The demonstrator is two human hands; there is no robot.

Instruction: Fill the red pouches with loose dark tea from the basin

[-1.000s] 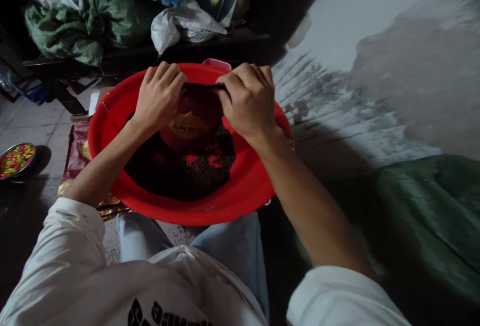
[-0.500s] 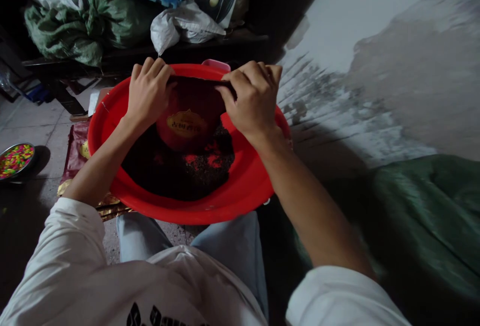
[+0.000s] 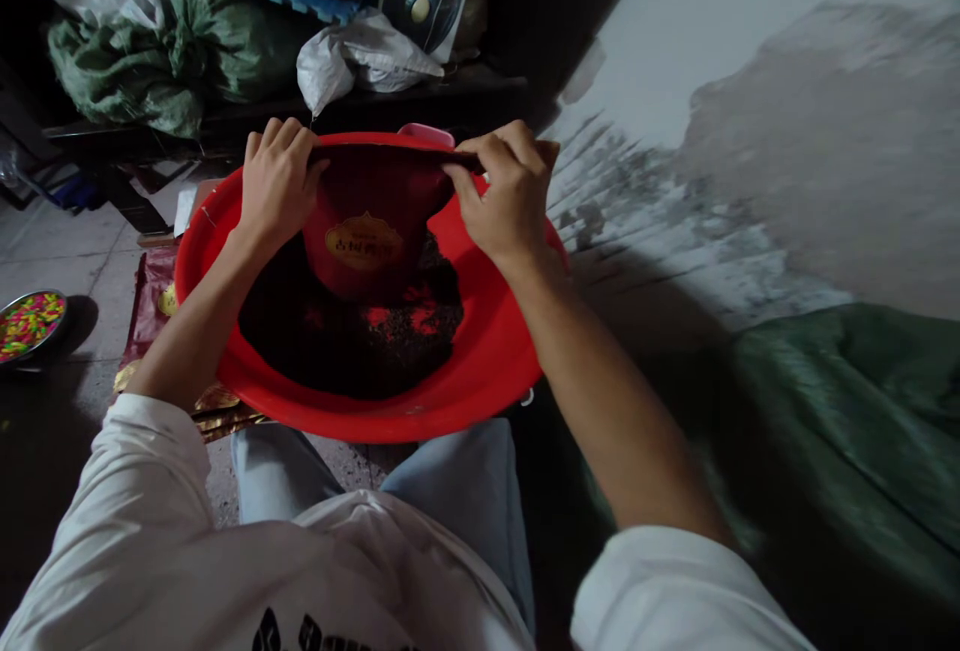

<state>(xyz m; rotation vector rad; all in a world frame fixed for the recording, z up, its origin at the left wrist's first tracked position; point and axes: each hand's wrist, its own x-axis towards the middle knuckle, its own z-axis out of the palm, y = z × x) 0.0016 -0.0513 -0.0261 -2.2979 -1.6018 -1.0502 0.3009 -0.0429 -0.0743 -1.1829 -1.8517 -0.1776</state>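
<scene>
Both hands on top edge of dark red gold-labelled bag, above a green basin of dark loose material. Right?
No: the basin is red, as the head view shows. Rest stands: left hand, right hand on the dark red bag, above the dark loose material.

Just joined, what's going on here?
A seated person holds a dark red pouch with a gold label by its top edge, pinched between the left hand and right hand. The pouch hangs inside a red plastic basin resting in front of the person, above a heap of loose dark flakes. A metal bowl of multicoloured pieces sits on the floor to the left.
</scene>
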